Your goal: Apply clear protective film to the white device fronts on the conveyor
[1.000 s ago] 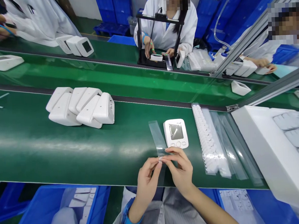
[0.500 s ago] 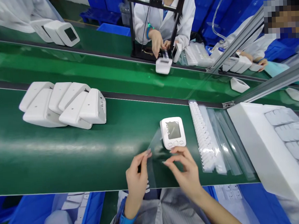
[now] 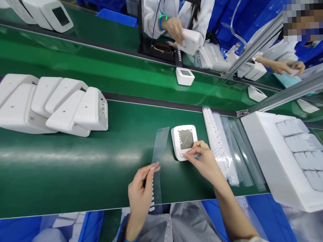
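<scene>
My left hand (image 3: 141,188) pinches a transparent plastic strip (image 3: 160,144) with small white tabs along its left edge. The strip runs from the bench's front edge to beside a white device (image 3: 185,137). This device lies screen up, its grey screen under a shiny film. At its lower edge is my right hand (image 3: 203,158), thumb and forefinger pressed together over the buttons. Anything in that pinch is too small to make out. To the right lies a row of similar strips with white tabs (image 3: 217,143).
White device housings (image 3: 55,103) lie grouped on the left of the green bench (image 3: 113,179). A white foam tray (image 3: 268,159) holding transparent pieces stands at the right. Behind runs a green conveyor with a device (image 3: 185,76). A co-worker's hand (image 3: 174,30) holds another device opposite.
My right hand has moved up and right onto the device's buttons. My left hand has shifted slightly left with the strip. Across the conveyor, the co-worker has lifted a device.
</scene>
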Available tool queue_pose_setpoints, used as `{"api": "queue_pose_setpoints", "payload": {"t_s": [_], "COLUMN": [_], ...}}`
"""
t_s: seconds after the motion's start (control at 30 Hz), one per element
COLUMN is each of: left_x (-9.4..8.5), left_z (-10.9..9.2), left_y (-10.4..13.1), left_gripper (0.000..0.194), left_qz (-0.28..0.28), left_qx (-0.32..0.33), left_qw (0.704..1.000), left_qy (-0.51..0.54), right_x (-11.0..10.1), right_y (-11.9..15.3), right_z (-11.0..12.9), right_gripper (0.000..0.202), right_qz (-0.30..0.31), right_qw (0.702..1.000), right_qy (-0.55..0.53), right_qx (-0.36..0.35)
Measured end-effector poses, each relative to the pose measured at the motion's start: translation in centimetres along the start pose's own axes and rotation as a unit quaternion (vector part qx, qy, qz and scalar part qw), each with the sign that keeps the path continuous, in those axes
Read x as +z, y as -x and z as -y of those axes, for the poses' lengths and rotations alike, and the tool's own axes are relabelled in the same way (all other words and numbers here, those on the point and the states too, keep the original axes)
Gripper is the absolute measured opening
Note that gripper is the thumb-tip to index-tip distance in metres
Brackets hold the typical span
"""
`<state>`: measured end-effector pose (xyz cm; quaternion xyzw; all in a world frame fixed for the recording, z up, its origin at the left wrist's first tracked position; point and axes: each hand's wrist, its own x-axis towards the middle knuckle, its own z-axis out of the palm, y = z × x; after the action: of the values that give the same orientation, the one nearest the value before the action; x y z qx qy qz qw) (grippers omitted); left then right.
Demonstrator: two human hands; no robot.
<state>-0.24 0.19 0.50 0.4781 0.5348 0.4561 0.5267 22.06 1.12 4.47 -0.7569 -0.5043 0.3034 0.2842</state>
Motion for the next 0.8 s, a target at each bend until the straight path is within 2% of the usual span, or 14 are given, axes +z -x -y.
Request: {"api": "queue_pose_setpoints", "payload": {"t_s": [0.57,0.8], "left_x": [-0.15,-0.28], "left_z": [-0.01,0.04], "left_y": [-0.18,-0.03], "left_gripper": [0.015,0.015], "left_qz": [0.005,0.011], "left_qx": [0.003,0.003], "left_qw": [1.0,1.0], "left_qy": [-0.008,-0.006], "right_x": [0.25,0.15], "right_y": [-0.16,-0.18], "right_z": [0.35,0.63], "right_gripper": [0.019,0.018], "right_qz": [-0.009,-0.005], "right_qw": [0.999,0.999], "right_qy": [0.02,0.026], "right_qx": [-0.034,-0.028]}}
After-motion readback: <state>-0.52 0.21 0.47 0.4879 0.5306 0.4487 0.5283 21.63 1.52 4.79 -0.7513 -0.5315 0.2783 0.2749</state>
